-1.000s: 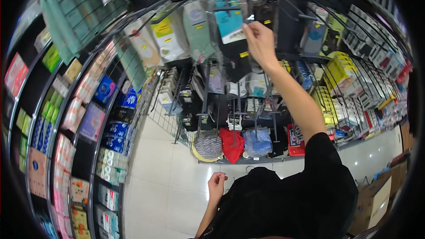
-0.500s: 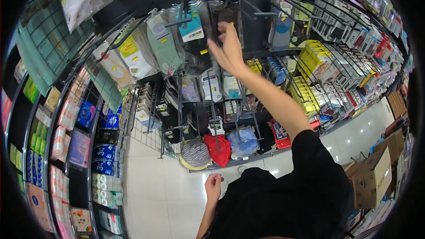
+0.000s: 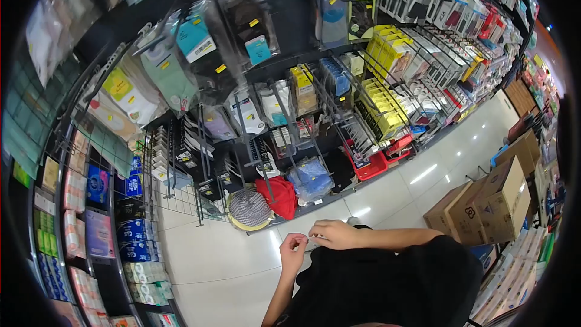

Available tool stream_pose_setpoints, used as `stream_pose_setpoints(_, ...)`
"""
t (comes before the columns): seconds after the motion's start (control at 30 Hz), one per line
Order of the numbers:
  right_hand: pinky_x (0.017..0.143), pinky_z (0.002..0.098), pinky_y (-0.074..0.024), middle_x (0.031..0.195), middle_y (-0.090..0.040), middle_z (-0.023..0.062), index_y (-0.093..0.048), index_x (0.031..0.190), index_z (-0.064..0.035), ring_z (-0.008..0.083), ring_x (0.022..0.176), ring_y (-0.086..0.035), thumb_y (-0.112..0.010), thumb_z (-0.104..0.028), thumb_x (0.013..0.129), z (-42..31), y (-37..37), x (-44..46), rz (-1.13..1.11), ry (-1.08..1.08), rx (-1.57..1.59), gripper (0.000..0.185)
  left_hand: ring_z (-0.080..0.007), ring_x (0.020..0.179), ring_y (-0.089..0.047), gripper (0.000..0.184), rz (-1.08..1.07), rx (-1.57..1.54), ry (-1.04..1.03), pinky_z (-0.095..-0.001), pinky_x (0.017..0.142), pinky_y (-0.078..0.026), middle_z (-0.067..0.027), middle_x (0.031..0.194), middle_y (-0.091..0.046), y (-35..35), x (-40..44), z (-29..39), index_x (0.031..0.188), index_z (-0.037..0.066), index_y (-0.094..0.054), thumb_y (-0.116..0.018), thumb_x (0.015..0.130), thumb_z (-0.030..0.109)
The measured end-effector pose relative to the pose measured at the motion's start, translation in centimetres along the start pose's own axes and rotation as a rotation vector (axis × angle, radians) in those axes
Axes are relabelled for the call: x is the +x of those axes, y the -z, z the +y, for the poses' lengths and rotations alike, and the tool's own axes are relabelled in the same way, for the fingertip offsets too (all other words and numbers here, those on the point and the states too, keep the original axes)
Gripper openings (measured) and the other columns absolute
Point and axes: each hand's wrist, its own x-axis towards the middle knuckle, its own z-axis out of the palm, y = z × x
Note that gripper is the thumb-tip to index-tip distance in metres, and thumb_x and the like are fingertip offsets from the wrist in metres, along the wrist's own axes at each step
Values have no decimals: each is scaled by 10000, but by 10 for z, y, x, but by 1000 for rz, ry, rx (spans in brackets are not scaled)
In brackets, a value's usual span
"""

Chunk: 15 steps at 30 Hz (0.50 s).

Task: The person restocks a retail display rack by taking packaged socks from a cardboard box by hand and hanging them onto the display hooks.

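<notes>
Low in front of my body, my left hand [image 3: 293, 251] is raised with its fingertips pinched together. Close beside it on the right, my right hand [image 3: 330, 234] is bent at the wrist with its fingers curled toward the left fingertips. Anything between the fingers is too small to make out. Beyond the hands, packaged socks hang from the rack: a dark pack with a blue label [image 3: 257, 49], a dark pack with a teal card [image 3: 195, 39] and a green pack [image 3: 168, 75].
Below the hooks lie a red cloth item [image 3: 277, 197], a checked hat [image 3: 249, 207], a bagged blue item [image 3: 310, 178] and a red basket [image 3: 370, 166]. Cardboard boxes [image 3: 499, 206] stand at right. Shelves of tissue packs [image 3: 100, 233] line the left. Long metal hooks [image 3: 203, 200] stick out toward me.
My right hand has come down from the hanging sock packs to beside my left hand. The left hand stays low, fingers pinched. The view has turned somewhat to the right.
</notes>
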Motion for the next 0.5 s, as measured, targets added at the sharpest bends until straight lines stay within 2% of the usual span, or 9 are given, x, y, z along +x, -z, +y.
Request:
stream_pose_setpoints(0.13,817,418,-496,965,-596,141,-596,1002,-38,343,936,-609,-556,-188,932,10,4,-30,63,4,61,170,-92,800,-620,64,-72,55,26,-238,742,-501,-44,838,-650,-29,1,-7,959,-14,-599,-627,915,24)
stream_pose_setpoints(0.23,811,425,-494,956,-597,141,-597,981,-30,344,929,-609,-557,-178,930,30,22,-58,119,-72,34,161,-92,794,-621,56,-136,90,6,-236,740,-504,-46,842,-653,-64,4,-5,948,-16,-603,-626,914,21)
stream_pose_setpoints(0.5,792,427,-494,925,-602,146,-597,943,-18,343,911,-612,-566,-139,899,104,81,-174,296,-151,70,132,-110,803,-644,69,-294,221,2,-250,749,-519,-54,853,-665,-216,16,-13,939,-25,-605,-626,919,38)
